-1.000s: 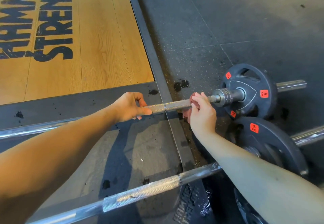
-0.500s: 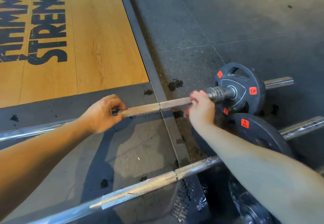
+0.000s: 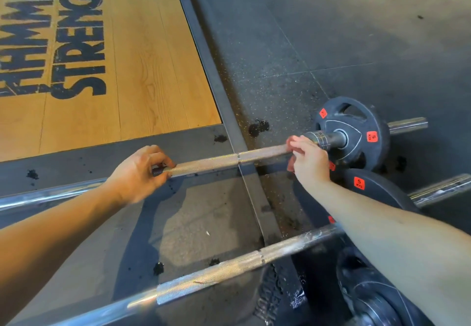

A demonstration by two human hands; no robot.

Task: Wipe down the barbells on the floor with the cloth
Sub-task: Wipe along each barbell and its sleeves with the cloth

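Two steel barbells lie on the floor. The far barbell (image 3: 229, 158) runs from lower left to a black 5 kg plate (image 3: 362, 131) at the right. My left hand (image 3: 139, 172) grips its knurled shaft. My right hand (image 3: 309, 160) wraps a reddish cloth (image 3: 290, 167) round the same bar, right beside the collar; most of the cloth is hidden under the fingers. The near barbell (image 3: 229, 267) lies parallel, closer to me, and passes under my right forearm.
A second 5 kg plate (image 3: 377, 190) leans just behind my right wrist, and another dark plate (image 3: 369, 297) sits at the bottom right. A wooden lifting platform (image 3: 142, 70) with a steel frame strip (image 3: 204, 52) lies to the left. Speckled rubber flooring (image 3: 331, 45) stretches beyond.
My left hand has slid leftward along the far barbell, widening the gap between my hands. My right hand stays with the cloth next to the collar.
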